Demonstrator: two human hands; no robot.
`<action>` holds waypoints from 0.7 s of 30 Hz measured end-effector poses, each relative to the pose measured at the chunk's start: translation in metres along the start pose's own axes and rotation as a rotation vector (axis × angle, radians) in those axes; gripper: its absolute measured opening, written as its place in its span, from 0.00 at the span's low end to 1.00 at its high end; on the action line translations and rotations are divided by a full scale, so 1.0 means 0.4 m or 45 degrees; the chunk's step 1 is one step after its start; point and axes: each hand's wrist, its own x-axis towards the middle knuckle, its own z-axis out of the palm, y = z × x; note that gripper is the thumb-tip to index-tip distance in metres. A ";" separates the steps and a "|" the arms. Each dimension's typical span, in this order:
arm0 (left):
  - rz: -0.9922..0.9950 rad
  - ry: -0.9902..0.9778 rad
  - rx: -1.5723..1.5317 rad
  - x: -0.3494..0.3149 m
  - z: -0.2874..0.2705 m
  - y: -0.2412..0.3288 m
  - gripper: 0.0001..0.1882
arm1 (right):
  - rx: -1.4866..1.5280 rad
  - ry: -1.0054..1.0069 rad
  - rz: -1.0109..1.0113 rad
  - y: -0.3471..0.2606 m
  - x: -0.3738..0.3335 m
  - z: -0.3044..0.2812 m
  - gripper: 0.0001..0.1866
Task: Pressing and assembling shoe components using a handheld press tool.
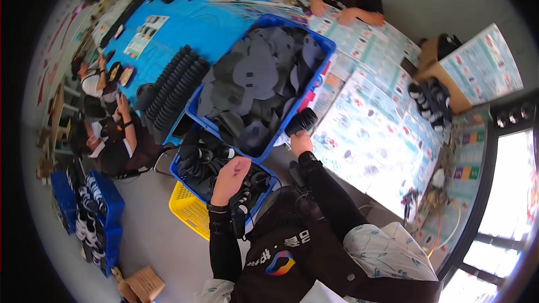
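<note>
Black curved piece (301, 122) in the right hand's (302, 143) grasp, beside the large blue bin (327, 51).
The left hand (230, 180) hovers over the smaller blue bin (270, 187), loosely curled (whether it grips anything, I cannot tell).

Ahead of me is a large blue plastic crate (331, 49), with flat dark-grey rounded pieces (255, 70) heaped in it. To its left, rows of black curved pieces (177, 87) lie on a blue-covered table (185, 22). Nearer me sits a smaller blue plastic crate (192, 187), above a yellow lattice plastic basket (191, 210). On my right stretches a paper-covered table (376, 134), a brown cardboard box (457, 92) by its far-right edge.
</note>
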 end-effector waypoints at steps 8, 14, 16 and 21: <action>1.793 1.089 0.476 -0.131 0.274 0.450 0.06 | -0.163 -0.053 0.092 0.361 -0.054 -0.358 0.33; 0.677 0.030 -0.221 0.126 0.501 0.039 0.05 | -0.509 0.134 -0.136 0.169 0.113 -0.416 0.64; 0.417 -0.009 -0.088 0.228 0.616 -0.206 0.10 | -0.625 0.032 -0.112 0.170 0.219 -0.435 0.70; 0.132 0.432 -0.232 0.545 0.726 -0.539 0.21 | -0.875 -0.212 -0.212 0.082 0.321 -0.340 0.69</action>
